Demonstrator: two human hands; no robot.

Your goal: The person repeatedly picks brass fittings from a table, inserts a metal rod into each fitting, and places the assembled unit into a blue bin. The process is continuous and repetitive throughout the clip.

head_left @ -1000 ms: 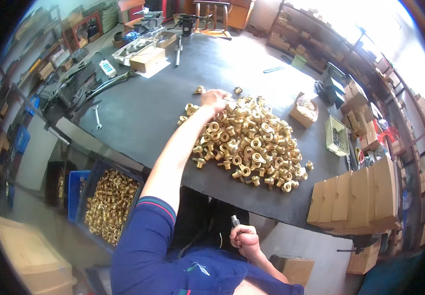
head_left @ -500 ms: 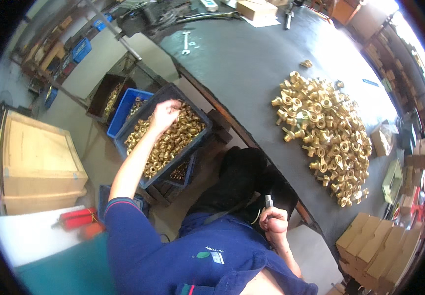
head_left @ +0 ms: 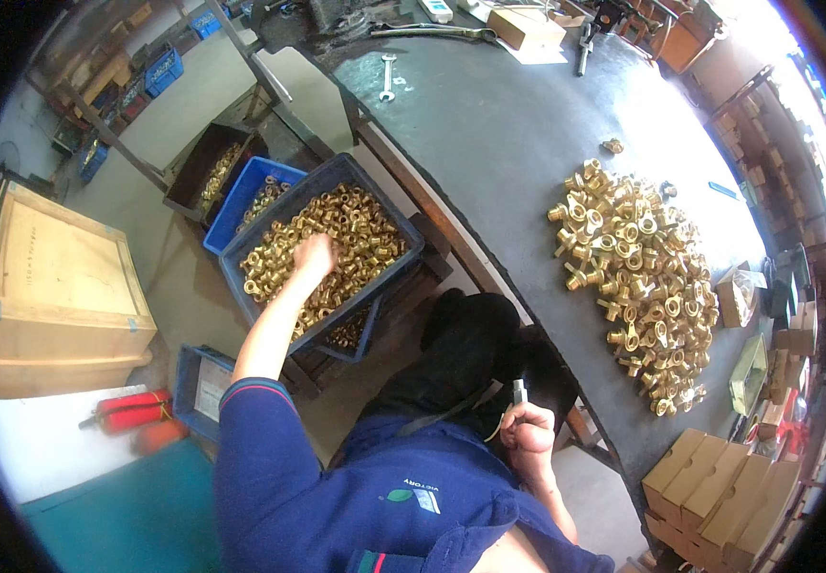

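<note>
My left hand (head_left: 316, 256) reaches down into a dark grey-blue plastic bin (head_left: 233, 263) heaped with brass pipe fittings (head_left: 356, 224). Its fingers are curled among the fittings, and whatever they pinch is hidden. Close to my body, my right hand (head_left: 529, 428) is closed around a small metal tool, whose silver block-like end (head_left: 520, 392) sticks up above the fist; the rest is covered by the fingers. On the dark workbench (head_left: 470, 143) lies a large pile of brass fittings (head_left: 637, 277), with one single fitting (head_left: 613, 146) apart at its far side.
A brighter blue bin (head_left: 232, 205) and a dark box (head_left: 184, 191) stand beyond the bin. An open-ended wrench (head_left: 388, 78) lies on the bench. Cardboard boxes (head_left: 719, 497) sit at its near right. At left are a wooden crate (head_left: 64, 277) and a red roll-shaped object (head_left: 134, 411).
My left hand has moved from the bin's far part down toward its middle, lower into the fittings. My right hand keeps its grip near my body. The view has shifted slightly.
</note>
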